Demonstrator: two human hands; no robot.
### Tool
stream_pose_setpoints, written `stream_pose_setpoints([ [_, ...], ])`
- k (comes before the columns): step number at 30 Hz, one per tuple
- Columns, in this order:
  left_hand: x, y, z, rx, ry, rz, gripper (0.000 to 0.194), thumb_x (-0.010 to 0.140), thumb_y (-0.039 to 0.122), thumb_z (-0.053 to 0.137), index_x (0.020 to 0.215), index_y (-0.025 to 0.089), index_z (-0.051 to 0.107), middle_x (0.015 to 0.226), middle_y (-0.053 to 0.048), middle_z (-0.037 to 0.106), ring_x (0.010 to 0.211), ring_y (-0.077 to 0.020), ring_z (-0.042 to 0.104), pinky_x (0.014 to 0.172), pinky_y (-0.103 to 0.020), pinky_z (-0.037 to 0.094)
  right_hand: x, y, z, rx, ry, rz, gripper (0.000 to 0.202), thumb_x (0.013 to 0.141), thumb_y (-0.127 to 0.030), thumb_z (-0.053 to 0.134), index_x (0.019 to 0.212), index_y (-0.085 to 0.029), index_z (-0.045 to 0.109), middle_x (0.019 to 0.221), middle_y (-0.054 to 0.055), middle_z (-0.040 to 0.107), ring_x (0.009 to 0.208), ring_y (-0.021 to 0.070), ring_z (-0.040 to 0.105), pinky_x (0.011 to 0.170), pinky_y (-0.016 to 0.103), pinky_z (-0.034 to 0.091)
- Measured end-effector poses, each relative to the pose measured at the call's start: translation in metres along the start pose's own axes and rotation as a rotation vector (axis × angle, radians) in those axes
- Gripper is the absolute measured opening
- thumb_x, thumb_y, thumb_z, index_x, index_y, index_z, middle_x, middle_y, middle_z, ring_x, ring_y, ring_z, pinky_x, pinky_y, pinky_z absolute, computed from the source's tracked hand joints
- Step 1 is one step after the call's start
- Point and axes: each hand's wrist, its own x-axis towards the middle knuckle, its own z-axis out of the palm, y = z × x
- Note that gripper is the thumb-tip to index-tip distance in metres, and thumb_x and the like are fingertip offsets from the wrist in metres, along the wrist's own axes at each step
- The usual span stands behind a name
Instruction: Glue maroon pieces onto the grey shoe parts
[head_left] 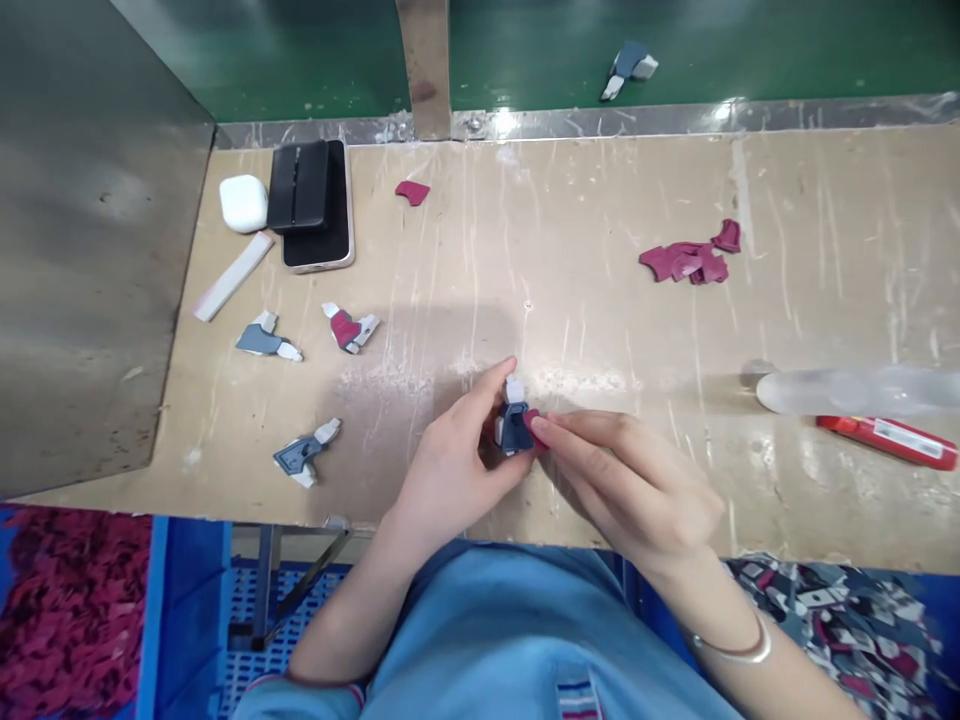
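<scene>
My left hand (pixel 450 465) pinches a small grey-and-white plastic part (pixel 514 420) at the table's near middle. My right hand (pixel 622 480) presses a small maroon piece (pixel 534 420) against that part with its fingertips. Both hands meet over the worn beige tabletop (pixel 570 290). Similar grey-and-white parts lie to the left: one (pixel 266 340), another (pixel 304 455), and one with a maroon piece fitted (pixel 349 328).
A phone with a black case (pixel 315 205), a white earbud case (pixel 243 203) and a pale strip (pixel 232 275) lie at back left. Loose maroon pieces (pixel 690 258) sit at right, one (pixel 412 192) at back. A red tool (pixel 889 440) and clear object (pixel 855 390) lie far right. Bins of parts stand below.
</scene>
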Motion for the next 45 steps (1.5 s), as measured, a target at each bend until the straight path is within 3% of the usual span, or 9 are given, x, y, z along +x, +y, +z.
stream_pose_setpoints([
  [6,-0.001,0.001,0.0,0.018,0.002,0.025,0.068,0.091,0.019,0.071,0.158,0.017,0.059,0.132,-0.009,0.08,0.115,-0.0234,0.078,0.106,-0.036,0.063,-0.003,0.003,0.008,-0.046,0.016,-0.019,0.059,0.099,0.004,0.07,0.153,-0.019,0.067,0.117,0.01,0.084,0.107,0.0217,0.082,0.096,0.03,0.07],
  [13,0.0,0.004,0.0,0.047,-0.003,0.017,0.067,0.093,0.021,0.071,0.159,0.017,0.059,0.138,-0.01,0.079,0.121,-0.0252,0.078,0.111,-0.038,0.062,-0.004,0.002,0.006,-0.022,-0.044,-0.05,0.041,0.102,0.0,0.067,0.141,-0.012,0.073,0.121,0.012,0.083,0.113,0.023,0.079,0.099,0.031,0.067],
  [21,0.001,0.004,0.0,0.056,-0.007,0.014,0.066,0.091,0.018,0.071,0.156,0.019,0.06,0.134,-0.007,0.08,0.118,-0.0239,0.079,0.107,-0.036,0.064,-0.004,0.001,0.001,-0.014,-0.062,-0.04,0.053,0.099,0.002,0.071,0.149,-0.016,0.071,0.123,0.009,0.083,0.114,0.0228,0.081,0.101,0.029,0.068],
  [25,0.0,0.005,0.0,0.046,-0.008,0.003,0.065,0.091,0.018,0.069,0.156,0.02,0.06,0.13,-0.005,0.082,0.115,-0.0228,0.079,0.106,-0.035,0.063,-0.002,0.001,-0.002,0.008,-0.085,-0.027,0.071,0.098,0.003,0.071,0.164,-0.02,0.058,0.126,0.008,0.084,0.113,0.0237,0.082,0.098,0.03,0.071],
  [34,0.0,0.006,-0.001,0.046,-0.002,-0.012,0.065,0.091,0.02,0.07,0.155,0.024,0.061,0.128,-0.004,0.082,0.111,-0.023,0.079,0.103,-0.035,0.063,-0.001,0.003,-0.003,0.055,-0.11,-0.005,0.082,0.1,0.001,0.068,0.172,-0.031,0.045,0.125,0.005,0.085,0.108,0.0264,0.085,0.092,0.033,0.075],
  [38,0.0,0.006,-0.002,0.056,-0.001,-0.044,0.065,0.089,0.019,0.071,0.154,0.025,0.062,0.121,-0.003,0.082,0.105,-0.0225,0.079,0.099,-0.035,0.064,0.0,0.004,0.001,0.052,-0.106,-0.036,0.069,0.102,-0.001,0.068,0.165,-0.026,0.056,0.12,0.007,0.086,0.107,0.0266,0.085,0.089,0.034,0.074],
  [42,-0.002,0.004,0.0,0.031,0.025,-0.061,0.066,0.088,0.018,0.072,0.152,0.026,0.063,0.113,-0.001,0.08,0.095,-0.0212,0.077,0.092,-0.035,0.065,0.0,0.005,0.006,0.062,-0.066,-0.026,0.041,0.104,-0.003,0.068,0.141,-0.02,0.073,0.119,0.009,0.085,0.107,0.0252,0.083,0.086,0.036,0.072],
  [45,-0.005,0.003,0.001,-0.035,0.035,-0.07,0.07,0.088,0.017,0.073,0.156,0.029,0.06,0.112,-0.001,0.08,0.092,-0.0211,0.077,0.093,-0.038,0.065,0.0,0.003,0.009,0.062,-0.064,-0.018,0.031,0.106,-0.005,0.064,0.131,-0.018,0.075,0.118,0.01,0.085,0.108,0.0235,0.082,0.087,0.035,0.07],
])
